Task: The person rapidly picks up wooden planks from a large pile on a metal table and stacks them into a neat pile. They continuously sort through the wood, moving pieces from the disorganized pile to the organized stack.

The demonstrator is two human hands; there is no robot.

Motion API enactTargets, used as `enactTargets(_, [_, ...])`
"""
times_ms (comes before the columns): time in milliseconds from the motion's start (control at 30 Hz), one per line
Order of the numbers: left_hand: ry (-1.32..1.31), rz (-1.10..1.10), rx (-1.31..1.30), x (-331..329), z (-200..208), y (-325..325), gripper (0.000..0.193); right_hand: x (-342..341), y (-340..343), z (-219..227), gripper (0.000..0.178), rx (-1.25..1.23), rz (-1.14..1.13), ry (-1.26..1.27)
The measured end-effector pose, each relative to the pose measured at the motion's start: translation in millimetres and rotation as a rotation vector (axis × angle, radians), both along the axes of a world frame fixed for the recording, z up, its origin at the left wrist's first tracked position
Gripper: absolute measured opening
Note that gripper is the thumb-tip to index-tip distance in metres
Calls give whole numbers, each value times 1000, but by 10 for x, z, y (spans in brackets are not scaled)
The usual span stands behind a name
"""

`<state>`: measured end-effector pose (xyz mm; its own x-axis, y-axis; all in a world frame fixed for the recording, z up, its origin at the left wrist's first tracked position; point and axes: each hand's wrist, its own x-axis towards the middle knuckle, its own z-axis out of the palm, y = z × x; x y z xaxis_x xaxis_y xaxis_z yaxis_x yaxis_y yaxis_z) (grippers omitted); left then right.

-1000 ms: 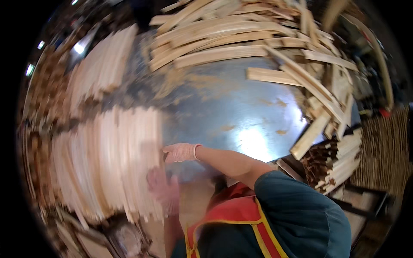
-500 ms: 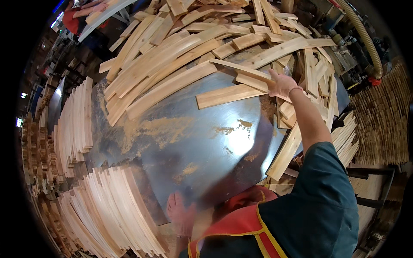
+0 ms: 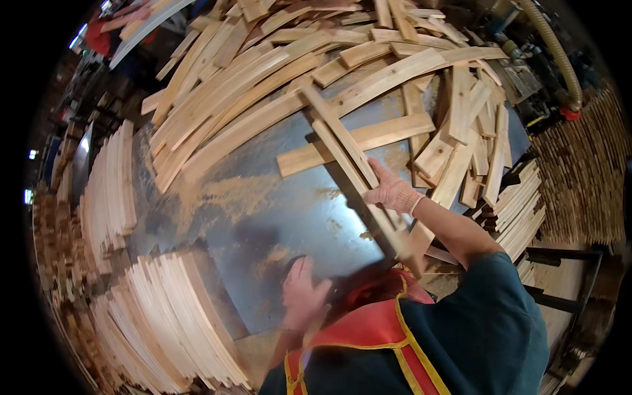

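My right hand (image 3: 394,189) is closed around two narrow wooden boards (image 3: 338,131), which stand on edge side by side. Their near ends are blurred and come toward my body. Under them a single flat wooden board (image 3: 395,131) lies crosswise on the grey metal table (image 3: 257,253). Low over the table's near edge, my left hand (image 3: 305,295) is empty, with its thumb apart from the fingers. Both hands seem to wear thin pale pinkish gloves.
A loose heap of boards (image 3: 230,99) covers the table's far side. Stacked pale boards (image 3: 171,309) stand at the near left, and another stack (image 3: 112,184) stands beyond. Piled wood (image 3: 582,171) rises at right near a ribbed hose (image 3: 556,46). A co-worker's red clothing (image 3: 99,36) shows far left.
My right hand has drawn the two boards out of the heap toward me, swinging them across the flat board. My left hand has moved right and forward over the table.
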<state>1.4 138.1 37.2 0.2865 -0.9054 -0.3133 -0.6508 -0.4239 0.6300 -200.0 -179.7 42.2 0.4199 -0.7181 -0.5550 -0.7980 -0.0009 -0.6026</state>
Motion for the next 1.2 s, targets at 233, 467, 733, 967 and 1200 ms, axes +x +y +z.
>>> enactTargets(233, [1977,650,-248,181,-348,743,60,1405,1282,-183,85,334,-441,-827])
enactTargets(467, [1457,527,-39,375,201,2019,66,1234,2852,-515,100,221,480,-383])
enactTargets(733, [-18,576,244,525,158,2831,91,2835,3379,-114,100,328,623,-192])
enactTargets(967, [-284,600,18,613,536,2500,94,3257,2958,-313,68,137,963,-292])
enactTargets(1200, [-325,367,-45,452,147,2132,87,1637,-367,-582,35,-947,580,479])
